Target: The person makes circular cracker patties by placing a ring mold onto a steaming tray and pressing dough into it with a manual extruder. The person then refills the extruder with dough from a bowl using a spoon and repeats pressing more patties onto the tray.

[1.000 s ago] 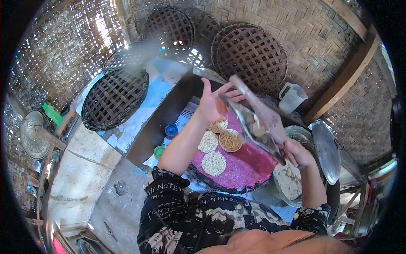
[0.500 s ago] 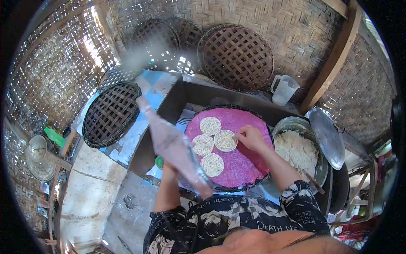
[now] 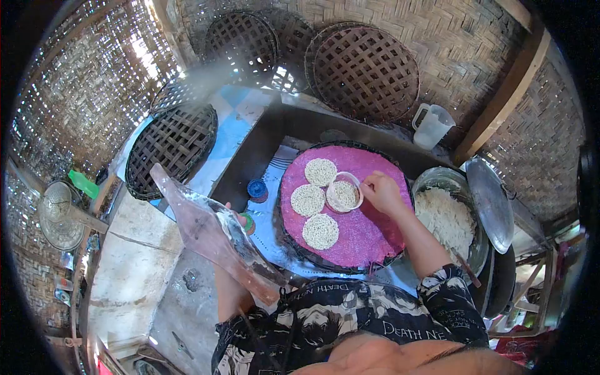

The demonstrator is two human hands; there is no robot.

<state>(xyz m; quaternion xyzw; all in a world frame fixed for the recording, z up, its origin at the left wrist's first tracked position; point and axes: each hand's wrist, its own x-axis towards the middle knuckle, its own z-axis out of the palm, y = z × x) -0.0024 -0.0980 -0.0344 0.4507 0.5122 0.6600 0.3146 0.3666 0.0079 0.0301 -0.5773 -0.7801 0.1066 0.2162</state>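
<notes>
My right hand (image 3: 384,192) pinches the edge of a thin pale ring (image 3: 360,199), which stands around or just above one round of white noodle-like dough (image 3: 341,196); it looks tilted. Three more dough rounds, among them one (image 3: 320,231) at the front, lie flat on a pink cloth (image 3: 375,234) over a round woven tray. My left hand (image 3: 236,214) is mostly hidden behind a long wooden tool (image 3: 215,234) with wide middle and tapered ends, whitened with dough. Its fingertips show past the tool's far edge, and the hand appears closed around it from below.
A green-topped object (image 3: 249,224) and a blue-topped one (image 3: 257,189) stand left of the tray. At right, a metal pot (image 3: 431,178) holds white dough beside a tilted metal lid (image 3: 490,203). A plastic jug (image 3: 433,128) and woven racks (image 3: 365,72) stand behind.
The wooden tool has swung left, away from the tray, uncovering the blue-topped object. The ring in my right hand has shifted and tilted off its dough round. The view has moved slightly.
</notes>
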